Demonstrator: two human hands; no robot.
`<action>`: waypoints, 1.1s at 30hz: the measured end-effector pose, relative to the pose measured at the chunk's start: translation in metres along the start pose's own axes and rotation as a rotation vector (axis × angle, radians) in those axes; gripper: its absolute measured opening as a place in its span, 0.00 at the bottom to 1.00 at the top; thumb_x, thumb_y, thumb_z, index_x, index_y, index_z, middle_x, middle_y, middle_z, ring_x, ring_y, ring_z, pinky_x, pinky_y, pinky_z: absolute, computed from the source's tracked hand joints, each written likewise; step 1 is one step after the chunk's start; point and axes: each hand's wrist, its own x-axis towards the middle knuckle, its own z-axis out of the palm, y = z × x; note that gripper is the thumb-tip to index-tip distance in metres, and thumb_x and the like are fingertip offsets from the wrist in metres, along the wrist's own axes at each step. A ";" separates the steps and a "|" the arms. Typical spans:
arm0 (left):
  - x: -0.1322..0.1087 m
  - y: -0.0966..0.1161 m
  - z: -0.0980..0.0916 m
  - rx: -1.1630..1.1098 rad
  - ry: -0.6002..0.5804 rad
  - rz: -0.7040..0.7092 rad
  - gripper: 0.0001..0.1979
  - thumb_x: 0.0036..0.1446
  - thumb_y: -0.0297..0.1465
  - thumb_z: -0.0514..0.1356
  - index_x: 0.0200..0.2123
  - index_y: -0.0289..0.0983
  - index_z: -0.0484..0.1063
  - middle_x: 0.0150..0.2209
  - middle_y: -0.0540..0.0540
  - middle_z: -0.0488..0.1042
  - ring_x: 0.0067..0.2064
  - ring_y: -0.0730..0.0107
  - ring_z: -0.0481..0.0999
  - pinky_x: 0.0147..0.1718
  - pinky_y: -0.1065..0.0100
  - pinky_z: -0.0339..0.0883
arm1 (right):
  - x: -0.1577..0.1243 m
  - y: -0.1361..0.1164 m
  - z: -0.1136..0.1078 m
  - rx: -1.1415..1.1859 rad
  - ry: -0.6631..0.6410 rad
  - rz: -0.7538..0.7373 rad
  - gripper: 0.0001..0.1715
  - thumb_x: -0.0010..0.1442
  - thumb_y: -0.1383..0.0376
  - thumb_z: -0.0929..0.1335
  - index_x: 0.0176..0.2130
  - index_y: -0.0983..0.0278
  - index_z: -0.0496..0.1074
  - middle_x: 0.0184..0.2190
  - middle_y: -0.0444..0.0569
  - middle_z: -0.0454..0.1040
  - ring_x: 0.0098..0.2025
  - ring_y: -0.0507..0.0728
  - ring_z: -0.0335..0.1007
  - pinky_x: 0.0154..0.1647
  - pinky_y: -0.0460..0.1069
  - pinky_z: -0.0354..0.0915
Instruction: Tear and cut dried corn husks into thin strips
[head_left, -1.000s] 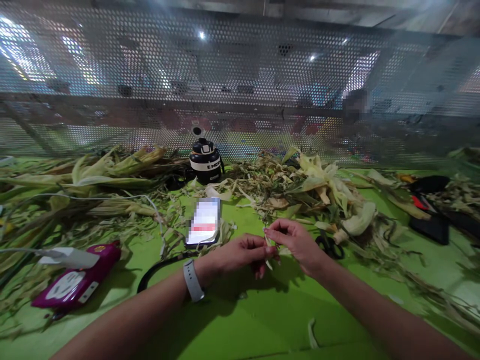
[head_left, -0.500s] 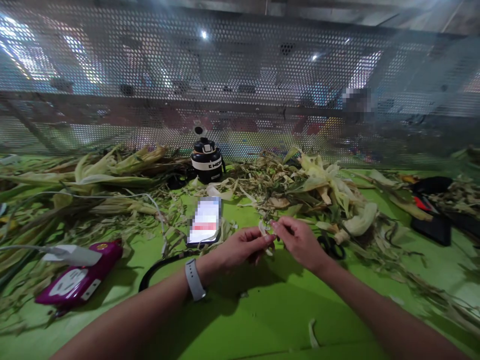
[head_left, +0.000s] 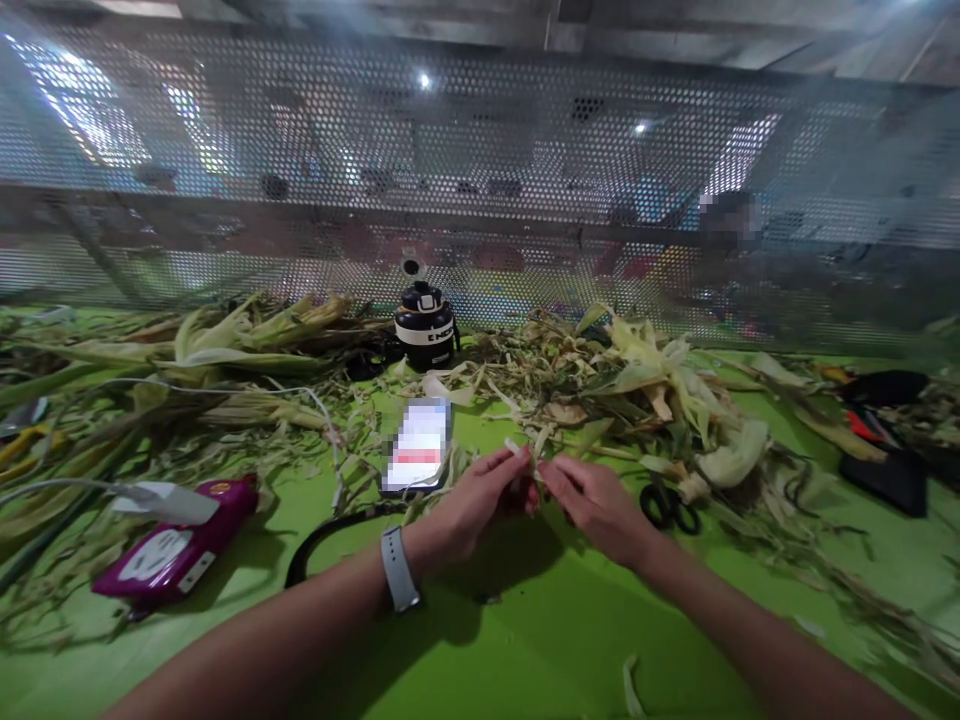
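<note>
My left hand, with a pale watch strap on its wrist, pinches a thin whitish strip of corn husk. Close beside it, my right hand has its thumb and fingers pressed together at the other end of that strip. Both hands hover over the green table near its middle. Just to the right of my right hand lie black-handled scissors, partly under husk. Behind my left hand a phone with a lit screen lies among husk scraps.
Dried husk piles spread across the back and right. A black bottle with its lid up stands before a perforated metal screen. On the left sits a purple power bank with a white charger and cable. Dark objects lie far right.
My hands have drawn closer together on the husk strip, and the right hand has turned slightly downward. The whole view has shifted a little, so the table's things appear further right.
</note>
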 end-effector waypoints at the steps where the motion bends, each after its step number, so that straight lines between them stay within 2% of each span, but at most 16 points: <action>1: -0.001 0.000 0.001 -0.004 0.002 0.007 0.14 0.52 0.41 0.64 0.29 0.36 0.69 0.23 0.53 0.70 0.25 0.76 0.68 0.27 0.73 0.61 | 0.000 0.001 0.003 0.018 0.002 -0.011 0.20 0.65 0.57 0.58 0.24 0.62 0.60 0.19 0.40 0.60 0.23 0.50 0.56 0.24 0.45 0.52; 7: 0.000 -0.002 -0.001 -0.015 -0.022 0.065 0.15 0.45 0.36 0.69 0.32 0.36 0.70 0.24 0.54 0.70 0.23 0.81 0.66 0.24 0.76 0.60 | 0.001 0.003 0.006 0.103 -0.068 -0.059 0.14 0.65 0.61 0.58 0.31 0.63 0.65 0.22 0.41 0.63 0.24 0.51 0.58 0.25 0.45 0.55; 13: 0.006 0.002 -0.005 -0.070 0.024 0.015 0.15 0.42 0.35 0.71 0.29 0.34 0.70 0.20 0.55 0.68 0.20 0.84 0.63 0.19 0.79 0.54 | 0.004 0.005 -0.002 -0.002 -0.030 -0.087 0.15 0.64 0.62 0.59 0.27 0.62 0.61 0.20 0.39 0.58 0.23 0.50 0.54 0.24 0.45 0.52; 17: 0.007 0.007 -0.007 -0.094 0.021 -0.030 0.15 0.43 0.35 0.71 0.26 0.34 0.69 0.17 0.56 0.67 0.17 0.85 0.62 0.17 0.79 0.52 | 0.006 0.007 -0.010 -0.012 -0.018 -0.094 0.17 0.64 0.59 0.59 0.25 0.62 0.60 0.20 0.39 0.59 0.23 0.50 0.54 0.24 0.45 0.52; 19: 0.007 0.007 -0.008 -0.119 0.001 0.005 0.13 0.45 0.34 0.70 0.28 0.35 0.70 0.19 0.55 0.70 0.20 0.82 0.67 0.21 0.78 0.59 | 0.007 0.009 -0.013 0.021 -0.009 -0.058 0.18 0.64 0.57 0.60 0.26 0.62 0.61 0.20 0.39 0.59 0.23 0.50 0.55 0.24 0.45 0.53; 21: 0.007 0.006 -0.009 -0.168 -0.014 0.072 0.12 0.47 0.33 0.69 0.31 0.35 0.70 0.26 0.51 0.76 0.29 0.77 0.75 0.32 0.75 0.66 | 0.007 0.011 -0.015 0.091 0.032 0.023 0.19 0.63 0.53 0.61 0.26 0.62 0.62 0.19 0.39 0.59 0.21 0.50 0.55 0.22 0.45 0.52; 24: 0.007 0.003 -0.008 -0.188 -0.032 0.148 0.11 0.50 0.31 0.67 0.36 0.37 0.69 0.40 0.47 0.79 0.45 0.71 0.75 0.48 0.70 0.63 | 0.004 0.010 -0.013 0.204 0.131 0.145 0.22 0.63 0.51 0.60 0.24 0.62 0.62 0.16 0.37 0.56 0.18 0.49 0.53 0.18 0.45 0.51; 26: 0.005 0.001 -0.006 -0.148 -0.042 0.164 0.11 0.53 0.31 0.65 0.38 0.38 0.68 0.43 0.45 0.78 0.48 0.69 0.74 0.50 0.67 0.61 | 0.001 0.006 -0.007 0.264 0.087 0.164 0.21 0.63 0.53 0.61 0.24 0.62 0.63 0.15 0.38 0.58 0.18 0.49 0.55 0.19 0.44 0.53; 29: 0.000 -0.002 -0.001 -0.137 -0.058 0.176 0.10 0.54 0.32 0.64 0.39 0.38 0.67 0.46 0.44 0.77 0.49 0.65 0.73 0.49 0.64 0.62 | -0.001 -0.004 0.003 0.403 -0.075 0.165 0.13 0.58 0.57 0.65 0.29 0.64 0.68 0.22 0.41 0.67 0.23 0.50 0.63 0.22 0.44 0.60; 31: -0.002 -0.004 0.001 -0.145 -0.067 0.178 0.09 0.55 0.33 0.63 0.38 0.39 0.67 0.47 0.43 0.77 0.50 0.64 0.73 0.49 0.63 0.63 | -0.001 -0.008 0.008 0.545 -0.103 0.203 0.13 0.57 0.56 0.66 0.32 0.64 0.69 0.24 0.43 0.70 0.23 0.50 0.65 0.22 0.45 0.61; 33: -0.003 -0.007 0.002 -0.138 -0.062 0.192 0.10 0.55 0.33 0.63 0.39 0.39 0.67 0.46 0.43 0.77 0.48 0.64 0.73 0.48 0.63 0.63 | 0.000 -0.010 0.013 0.668 -0.084 0.257 0.16 0.57 0.53 0.65 0.31 0.64 0.68 0.23 0.43 0.71 0.19 0.49 0.64 0.20 0.44 0.60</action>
